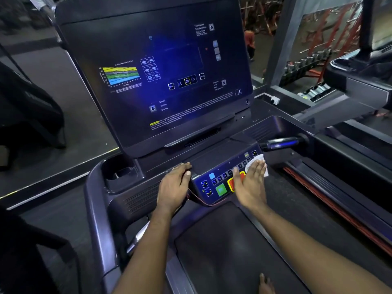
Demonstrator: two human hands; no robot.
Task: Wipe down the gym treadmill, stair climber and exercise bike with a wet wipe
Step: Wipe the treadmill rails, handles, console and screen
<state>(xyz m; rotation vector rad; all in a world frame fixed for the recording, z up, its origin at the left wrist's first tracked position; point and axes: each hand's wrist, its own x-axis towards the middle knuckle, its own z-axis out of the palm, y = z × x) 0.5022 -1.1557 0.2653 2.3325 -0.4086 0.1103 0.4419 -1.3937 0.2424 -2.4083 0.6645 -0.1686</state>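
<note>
I stand on a dark treadmill with a large console screen [157, 77] and a button panel [220, 177] below it. My right hand [250, 183] lies flat with straight fingers on the right part of the panel, pressing a white wet wipe [257, 161] that sticks out past the fingertips. It covers part of the red stop button. My left hand [175, 187] rests flat on the console ledge just left of the panel, holding nothing. The black belt [222, 251] runs below my arms.
A cup holder [121, 172] sits at the console's left. A handlebar grip [282, 143] juts out at the right. A thin red cord [203, 201] hangs under the panel. Another machine stands to the right, with a dumbbell rack [314, 66] behind it.
</note>
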